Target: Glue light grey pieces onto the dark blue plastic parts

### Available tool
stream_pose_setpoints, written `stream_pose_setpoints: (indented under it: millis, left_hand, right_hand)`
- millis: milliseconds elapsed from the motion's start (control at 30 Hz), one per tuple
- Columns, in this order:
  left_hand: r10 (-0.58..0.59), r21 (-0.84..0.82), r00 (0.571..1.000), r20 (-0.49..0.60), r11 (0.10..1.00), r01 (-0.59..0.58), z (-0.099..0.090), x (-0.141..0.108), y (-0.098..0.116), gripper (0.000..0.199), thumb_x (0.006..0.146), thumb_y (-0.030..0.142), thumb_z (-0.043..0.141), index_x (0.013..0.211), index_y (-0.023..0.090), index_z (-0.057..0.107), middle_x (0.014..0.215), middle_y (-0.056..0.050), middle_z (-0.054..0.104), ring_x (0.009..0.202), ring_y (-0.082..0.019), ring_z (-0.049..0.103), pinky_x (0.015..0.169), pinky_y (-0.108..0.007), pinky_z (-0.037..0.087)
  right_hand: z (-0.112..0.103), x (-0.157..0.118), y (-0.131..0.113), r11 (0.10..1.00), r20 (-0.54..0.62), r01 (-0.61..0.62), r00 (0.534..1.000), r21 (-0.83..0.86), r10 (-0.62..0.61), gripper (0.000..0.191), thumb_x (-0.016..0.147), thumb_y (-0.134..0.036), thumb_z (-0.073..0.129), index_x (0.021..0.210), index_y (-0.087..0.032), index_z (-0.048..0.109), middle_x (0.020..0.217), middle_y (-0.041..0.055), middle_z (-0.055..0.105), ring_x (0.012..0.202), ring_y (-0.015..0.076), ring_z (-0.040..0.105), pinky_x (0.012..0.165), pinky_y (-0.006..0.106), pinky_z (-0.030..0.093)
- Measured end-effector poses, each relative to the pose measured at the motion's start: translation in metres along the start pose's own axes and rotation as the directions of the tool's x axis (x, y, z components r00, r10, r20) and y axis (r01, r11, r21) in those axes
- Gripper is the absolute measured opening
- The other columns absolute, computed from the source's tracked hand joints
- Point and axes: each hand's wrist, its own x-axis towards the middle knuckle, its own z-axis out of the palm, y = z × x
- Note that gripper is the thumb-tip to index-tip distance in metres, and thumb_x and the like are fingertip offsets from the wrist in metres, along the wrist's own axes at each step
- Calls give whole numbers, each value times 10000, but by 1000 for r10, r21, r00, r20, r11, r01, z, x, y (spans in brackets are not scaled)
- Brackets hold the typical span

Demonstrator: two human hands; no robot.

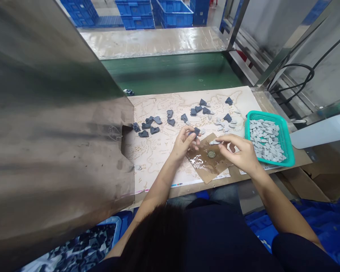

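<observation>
A dark blue-grey piece (196,131) is gripped in the fingers of my left hand (184,142), above the map-printed sheet (161,147). My right hand (239,151) pinches a small light grey piece (214,142) between thumb and fingers, over a brown square (206,166) with a wet, glossy surface. A small round greenish item (211,154) rests on that square, between my hands. Several dark pieces (154,130) lie scattered across the sheet beyond and left of my left hand. Loose light grey pieces (223,124) lie on the sheet beyond the brown square.
A teal basket (291,151) of light grey pieces stands at the right. A large metal panel (59,113) closes off the left side. Beyond the table runs a green belt (172,73). Blue crates (175,19) stand farther back, and a blue bin (117,226) of dark pieces is below left.
</observation>
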Motion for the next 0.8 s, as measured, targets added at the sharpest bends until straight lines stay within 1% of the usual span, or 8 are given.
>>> stream_pose_setpoints:
  millis: [67,133,233,333,433,500,733,800]
  left_hand:
    - [35,32,999,18,999,-35,-1,0,-2,506,626,527,756,903,229,455,790,36,639,551,-63,571,442,-160,441]
    - [85,96,996,33,991,-88,-3,1,-5,457,656,476,750,924,218,484,787,28,630,549,-58,559,458,-162,450]
    - [157,172,985,64,971,-166,-5,0,-7,381,683,443,738,900,183,564,778,13,610,543,-47,533,467,-156,444]
    - [202,171,970,137,960,-224,-7,-1,-7,374,683,457,741,895,177,615,770,8,605,545,-45,524,461,-148,431]
    - [241,161,951,194,948,-273,-7,-2,-6,357,699,452,735,916,184,644,854,-16,624,586,-54,546,464,-150,437]
    - [255,157,943,214,944,-291,-6,-2,-6,344,709,446,730,921,186,654,898,-28,629,617,-64,563,476,-156,453]
    - [258,153,929,266,940,-305,-7,-3,-4,289,737,409,718,935,201,680,897,-28,655,679,-89,602,501,-163,477]
    - [252,169,930,268,938,-303,-7,-3,-3,285,742,400,718,945,202,685,894,-30,666,688,-93,610,507,-164,479]
  right_hand:
    - [-2,4,-6,999,-47,-26,998,38,28,151,834,-197,549,921,-185,672,786,19,697,547,104,568,501,225,462]
    - [-2,7,-10,999,-67,-28,997,41,31,177,827,-194,557,954,-180,679,783,18,699,508,92,538,485,222,455]
    - [0,12,-13,999,-60,40,997,31,-39,176,828,-171,557,942,-181,689,856,29,715,570,98,574,533,225,480]
    - [3,15,-14,993,-19,111,994,43,-110,173,836,-143,548,922,-184,691,886,31,718,664,113,620,594,231,507]
    - [6,16,-16,989,-14,138,990,51,-137,188,841,-121,539,936,-183,689,898,33,718,687,113,629,618,232,519]
    - [7,16,-17,989,-19,140,990,52,-139,191,841,-117,540,943,-181,687,898,34,717,691,113,632,624,232,523]
    - [6,16,-15,990,6,134,991,32,-134,187,848,-131,538,945,-184,689,889,30,720,702,124,643,632,243,528]
    - [4,17,-13,991,33,130,991,26,-131,174,846,-139,551,942,-179,691,876,31,722,704,130,646,631,244,527]
